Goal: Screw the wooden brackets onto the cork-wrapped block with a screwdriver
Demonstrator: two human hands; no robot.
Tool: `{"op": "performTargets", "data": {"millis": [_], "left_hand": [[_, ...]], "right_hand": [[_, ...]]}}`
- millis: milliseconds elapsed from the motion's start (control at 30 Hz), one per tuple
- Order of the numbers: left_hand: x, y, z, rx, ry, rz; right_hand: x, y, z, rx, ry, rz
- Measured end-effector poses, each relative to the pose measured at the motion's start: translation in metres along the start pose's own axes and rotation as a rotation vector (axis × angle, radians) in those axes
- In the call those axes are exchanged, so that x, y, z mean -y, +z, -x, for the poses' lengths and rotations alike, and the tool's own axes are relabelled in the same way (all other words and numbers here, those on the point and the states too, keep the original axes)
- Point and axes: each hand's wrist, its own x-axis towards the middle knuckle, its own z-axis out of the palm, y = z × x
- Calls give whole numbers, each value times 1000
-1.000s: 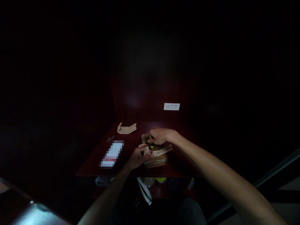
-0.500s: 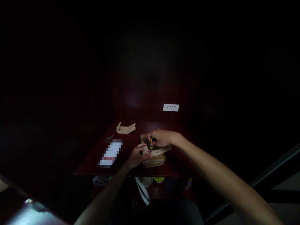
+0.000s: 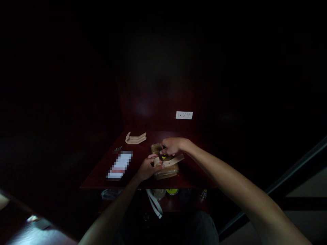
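My right hand [image 3: 170, 146] is wrapped round a yellow and black screwdriver [image 3: 163, 157], its tip pointing down at a pale, curved strip [image 3: 175, 161]. My left hand [image 3: 148, 168] pinches the curled left end of that strip. Beneath the strip lies a brown, tape-wrapped block [image 3: 167, 171] on the dark red table [image 3: 102, 180]. Several similar pale curved pieces [image 3: 136, 139] are stacked at the back left. A few small screws [image 3: 118, 149] lie in front of them.
A blurred white phone-like object [image 3: 120, 165] lies left of my hands. A white socket panel [image 3: 184, 115] is on the back wall. Below the tabletop are a hanging white strap [image 3: 154, 204], a yellow-green round item [image 3: 172, 191] and a clear plastic bag [image 3: 110, 194].
The view has shifted slightly. My right hand has turned a little around the screwdriver, and less of its handle shows. My left hand keeps its hold on the strip.
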Motion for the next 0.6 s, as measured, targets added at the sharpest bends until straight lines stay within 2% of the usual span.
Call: {"op": "performTargets", "data": {"millis": [200,467,600], "left_hand": [[1,0,-1,3,23,-4],[3,0,-1,-6,29,-9],[4,0,-3,6,42,-22]], "right_hand": [[13,1,4,-33,46,88],[16,8,14,-161,-16,243],[15,5,16,-98,24,177]]}}
